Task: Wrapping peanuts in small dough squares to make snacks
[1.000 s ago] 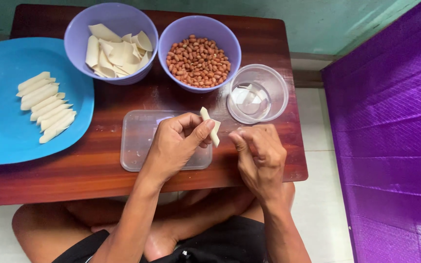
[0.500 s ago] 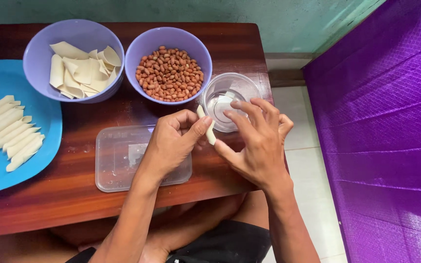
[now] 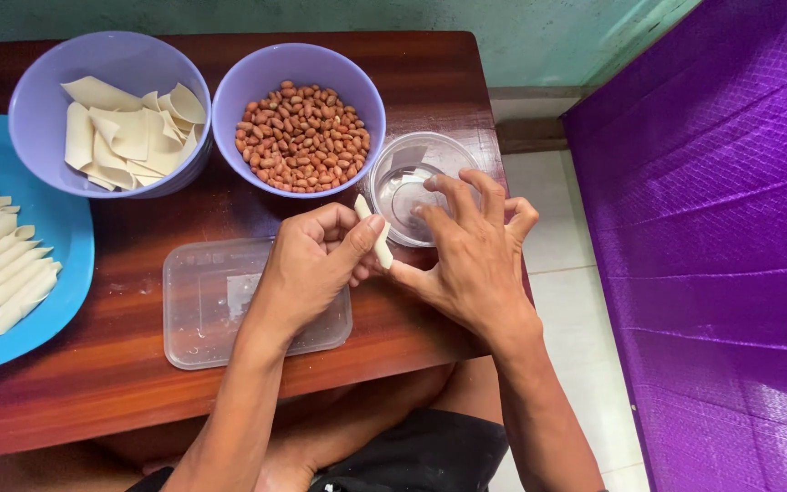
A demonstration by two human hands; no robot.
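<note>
A: Two hands mid-frame over the worktop (image 3: 393, 64). Left hand (image 3: 307, 269) is closed, thumb and forefinger pinching a pale rolled wrapper (image 3: 377, 235), which stands nearly upright just left of the clear water cup (image 3: 412, 187).

B: Right hand?

A: Right hand (image 3: 466, 260) is spread, holding nothing. Its fingertips (image 3: 430, 182) sit at the cup's rim and inside it; its thumb is close by the roll's lower end.

B: Risks?

A: Judgement only: the fingers hook the rim, so a sideways pull could tip the cup and wet the wood. The roll is held by a light pinch, so it could unroll or slip. The cup also sits near the worktop's right edge.

B: Anything else around?

A: Purple bowl of peanuts (image 3: 298, 118) upper centre, touching the cup's left side. Purple bowl of flat wrapper pieces (image 3: 107, 114) upper left. Blue plate (image 3: 66, 264) at the left edge carries a row of finished rolls (image 3: 2, 260). Clear rectangular lid (image 3: 202, 310) lies flat under the left wrist.

B: Packages, labels, signs?

A: None visible. Only a purple woven sheet (image 3: 712, 255) fills the right side.
</note>
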